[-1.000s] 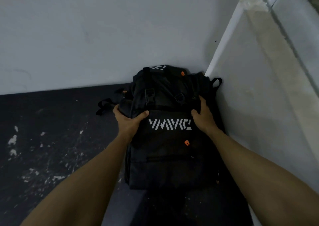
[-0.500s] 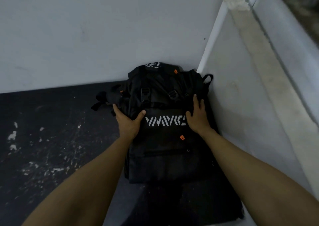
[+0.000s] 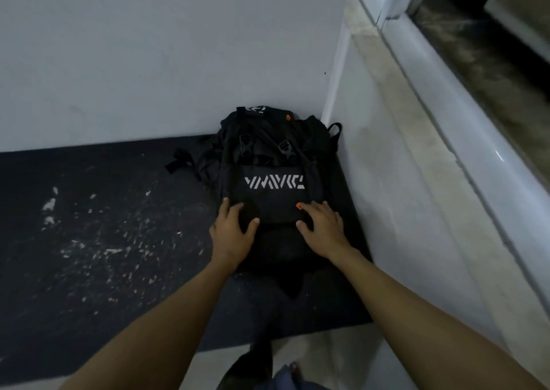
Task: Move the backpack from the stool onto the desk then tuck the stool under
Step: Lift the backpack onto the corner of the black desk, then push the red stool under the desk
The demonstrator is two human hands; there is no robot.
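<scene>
The black backpack [image 3: 272, 163], with white lettering and small orange tabs, lies flat on the dark desk [image 3: 89, 240], pushed into the corner where two white walls meet. Its top leans against the back wall, and its right side touches the side wall. My left hand [image 3: 230, 234] rests palm-down on its lower left part with the fingers spread. My right hand [image 3: 323, 229] lies the same way on the lower right part, next to an orange tab. Neither hand grips the fabric. The stool is out of view.
The desk top is scuffed with white marks on its left half. Its front edge [image 3: 148, 363] runs along the bottom of the view. A white window ledge and frame [image 3: 446, 121] rise along the right. A loose black strap [image 3: 178, 160] trails off the bag's left side.
Both hands have let go of the bag's sides and slid back toward me onto its lower part. The backpack now sits farther away, settled in the corner.
</scene>
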